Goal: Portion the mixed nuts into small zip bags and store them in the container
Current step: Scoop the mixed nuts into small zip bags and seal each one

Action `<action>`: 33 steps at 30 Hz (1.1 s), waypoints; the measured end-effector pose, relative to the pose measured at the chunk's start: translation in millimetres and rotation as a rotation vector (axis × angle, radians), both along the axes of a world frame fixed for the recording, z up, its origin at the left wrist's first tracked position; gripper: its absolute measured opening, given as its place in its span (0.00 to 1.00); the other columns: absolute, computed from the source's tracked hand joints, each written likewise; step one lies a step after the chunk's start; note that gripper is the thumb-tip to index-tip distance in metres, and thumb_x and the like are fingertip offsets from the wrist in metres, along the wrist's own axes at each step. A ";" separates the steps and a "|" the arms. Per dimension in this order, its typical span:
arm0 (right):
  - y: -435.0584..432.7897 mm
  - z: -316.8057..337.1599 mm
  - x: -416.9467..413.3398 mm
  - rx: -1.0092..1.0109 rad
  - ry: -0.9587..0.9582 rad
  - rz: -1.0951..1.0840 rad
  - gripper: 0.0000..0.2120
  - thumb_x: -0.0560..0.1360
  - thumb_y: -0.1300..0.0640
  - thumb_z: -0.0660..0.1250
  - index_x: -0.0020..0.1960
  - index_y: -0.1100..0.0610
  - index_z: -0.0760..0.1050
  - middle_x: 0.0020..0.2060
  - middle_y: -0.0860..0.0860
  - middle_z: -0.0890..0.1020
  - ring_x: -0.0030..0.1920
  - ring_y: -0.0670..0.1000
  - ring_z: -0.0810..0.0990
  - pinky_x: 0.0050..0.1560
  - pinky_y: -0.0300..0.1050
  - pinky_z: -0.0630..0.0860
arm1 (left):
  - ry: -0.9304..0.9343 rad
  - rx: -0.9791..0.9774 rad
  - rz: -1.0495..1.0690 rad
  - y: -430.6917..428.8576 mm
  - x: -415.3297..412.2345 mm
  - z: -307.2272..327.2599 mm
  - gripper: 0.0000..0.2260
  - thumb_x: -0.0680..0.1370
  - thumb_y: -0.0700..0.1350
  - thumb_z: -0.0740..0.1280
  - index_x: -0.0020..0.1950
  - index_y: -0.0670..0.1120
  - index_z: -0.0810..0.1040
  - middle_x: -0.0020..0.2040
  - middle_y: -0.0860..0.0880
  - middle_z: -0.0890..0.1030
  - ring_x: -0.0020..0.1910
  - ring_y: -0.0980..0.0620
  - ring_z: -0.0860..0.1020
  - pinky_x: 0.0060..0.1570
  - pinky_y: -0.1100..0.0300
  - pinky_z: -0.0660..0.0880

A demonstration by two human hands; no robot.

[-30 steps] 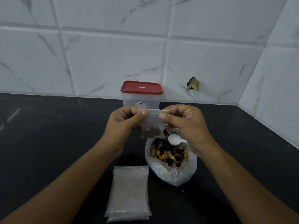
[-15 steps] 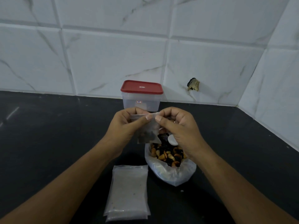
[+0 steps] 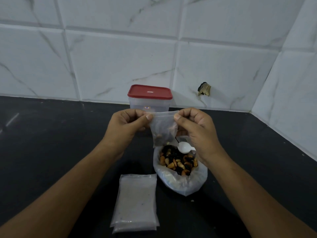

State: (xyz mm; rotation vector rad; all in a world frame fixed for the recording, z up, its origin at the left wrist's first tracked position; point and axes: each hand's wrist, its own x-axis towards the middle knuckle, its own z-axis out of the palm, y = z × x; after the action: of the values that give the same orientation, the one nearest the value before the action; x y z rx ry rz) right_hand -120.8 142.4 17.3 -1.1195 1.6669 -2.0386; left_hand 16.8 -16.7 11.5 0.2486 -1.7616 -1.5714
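Left hand (image 3: 127, 127), right hand (image 3: 197, 130): pinch grips on top corners of zip bag (image 3: 163, 133) between them.

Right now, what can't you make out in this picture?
Head view:
Zip of the small bag: sealed or not, too fine; left hand and right hand pinch its top corners.
Spoon handle: behind the right hand.
Container contents: cloudy walls, hands hide its base.
Container label: too small to read.
Stack of empty bags: count unclear.

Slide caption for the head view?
The left hand and right hand pinch the top corners of a small zip bag over the open bag of mixed nuts; lidded container behind.
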 end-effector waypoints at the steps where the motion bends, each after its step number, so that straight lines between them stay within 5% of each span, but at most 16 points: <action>1: 0.6 0.3 0.0 0.002 -0.008 0.009 0.03 0.81 0.62 0.69 0.50 0.59 0.81 0.39 0.55 0.83 0.40 0.54 0.81 0.42 0.48 0.83 | 0.000 0.008 -0.003 -0.3 -0.2 -0.8 0.06 0.78 0.41 0.71 0.47 0.39 0.83 0.41 0.47 0.86 0.41 0.54 0.83 0.46 0.59 0.82; 10: -2.0 -7.3 9.3 0.073 0.092 0.096 0.07 0.78 0.61 0.74 0.55 0.60 0.83 0.47 0.54 0.87 0.48 0.53 0.86 0.49 0.45 0.82 | 0.015 -0.012 -0.074 8.2 -1.2 -1.9 0.04 0.77 0.38 0.71 0.46 0.38 0.82 0.39 0.48 0.86 0.39 0.55 0.84 0.42 0.65 0.80; 20: 0.6 2.1 3.2 -0.009 0.050 -0.022 0.03 0.75 0.64 0.77 0.44 0.58 0.85 0.38 0.54 0.86 0.39 0.51 0.83 0.45 0.44 0.83 | -0.007 -0.080 -0.030 0.8 1.2 2.1 0.07 0.80 0.40 0.69 0.47 0.36 0.81 0.38 0.51 0.84 0.38 0.58 0.82 0.43 0.62 0.80; 28: 1.9 1.2 -2.5 0.005 0.060 0.004 0.03 0.79 0.64 0.73 0.50 0.61 0.86 0.40 0.63 0.86 0.38 0.53 0.83 0.45 0.45 0.83 | 0.018 -0.024 0.029 -3.5 2.1 1.3 0.07 0.79 0.41 0.71 0.49 0.36 0.83 0.40 0.49 0.86 0.40 0.55 0.83 0.46 0.58 0.81; 33: 1.4 0.0 -0.1 0.012 0.050 -0.040 0.01 0.77 0.63 0.75 0.46 0.60 0.85 0.38 0.58 0.87 0.36 0.51 0.84 0.43 0.42 0.83 | 0.043 -0.004 0.019 -3.7 0.9 0.7 0.05 0.80 0.39 0.69 0.48 0.39 0.82 0.39 0.50 0.86 0.39 0.56 0.83 0.42 0.64 0.81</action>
State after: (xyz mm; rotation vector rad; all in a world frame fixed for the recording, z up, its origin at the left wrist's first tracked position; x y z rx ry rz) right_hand -120.9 143.8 17.3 -1.1503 1.7371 -2.0377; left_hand 17.7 -20.4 12.3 0.2273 -1.7243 -1.5483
